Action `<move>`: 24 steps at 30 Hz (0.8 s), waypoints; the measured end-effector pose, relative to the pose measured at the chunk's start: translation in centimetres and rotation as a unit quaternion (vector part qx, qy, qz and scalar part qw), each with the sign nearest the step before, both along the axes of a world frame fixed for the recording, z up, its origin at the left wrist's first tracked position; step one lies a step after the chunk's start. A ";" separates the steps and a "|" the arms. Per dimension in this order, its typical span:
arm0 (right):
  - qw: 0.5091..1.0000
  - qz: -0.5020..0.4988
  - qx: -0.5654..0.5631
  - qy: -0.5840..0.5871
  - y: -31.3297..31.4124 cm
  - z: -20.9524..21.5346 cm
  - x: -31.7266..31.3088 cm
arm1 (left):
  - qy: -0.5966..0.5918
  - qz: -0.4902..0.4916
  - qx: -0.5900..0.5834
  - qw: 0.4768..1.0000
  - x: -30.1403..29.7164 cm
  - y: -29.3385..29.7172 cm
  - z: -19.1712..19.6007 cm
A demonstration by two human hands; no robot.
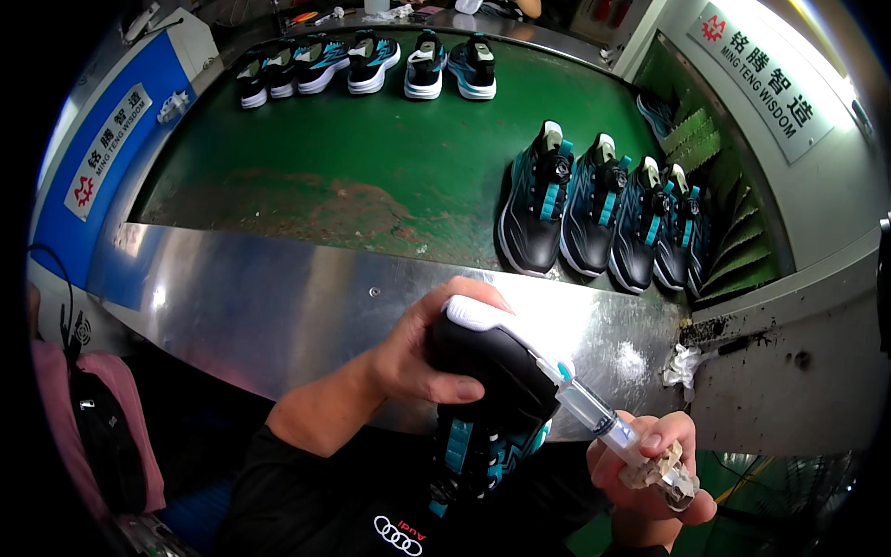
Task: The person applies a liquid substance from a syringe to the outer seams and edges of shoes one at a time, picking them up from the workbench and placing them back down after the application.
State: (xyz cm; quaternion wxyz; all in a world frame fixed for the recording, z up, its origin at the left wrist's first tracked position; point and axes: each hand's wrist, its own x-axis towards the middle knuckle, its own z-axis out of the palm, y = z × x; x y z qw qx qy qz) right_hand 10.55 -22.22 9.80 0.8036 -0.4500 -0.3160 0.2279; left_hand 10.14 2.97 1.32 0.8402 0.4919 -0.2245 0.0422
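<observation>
My left hand (422,348) is closed round the toe end of a black sneaker (497,371) with a white sole and teal trim. Toe up, the shoe leans over the metal ledge, its laces side facing me. In my right hand (650,464) is a clear plastic syringe (591,410), held by its plunger end. Its tip touches the seam between the white sole and the black upper. A crumpled, beige, crusted lump (666,478) sits round the plunger end among my right fingers.
A row of black and teal sneakers (374,65) stands at the back of the green belt (306,158). Several more sneakers (594,209) stand at the right, before an opening with green flaps (738,232). Crumpled white tissue (682,367) lies by the metal ledge (278,288).
</observation>
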 end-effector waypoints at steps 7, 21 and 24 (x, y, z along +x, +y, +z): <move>0.995 0.042 0.087 0.039 -1.1 -2.5 0.0 | 0.058 0.021 -0.037 0.997 0.1 0.1 -0.4; 0.991 0.017 0.078 0.106 -3.1 -6.7 -0.9 | 0.203 0.014 -0.112 0.973 1.2 0.9 -0.5; 0.992 0.012 0.064 0.107 -3.3 -7.3 -1.2 | 0.203 0.038 -0.102 0.973 1.4 0.8 -0.7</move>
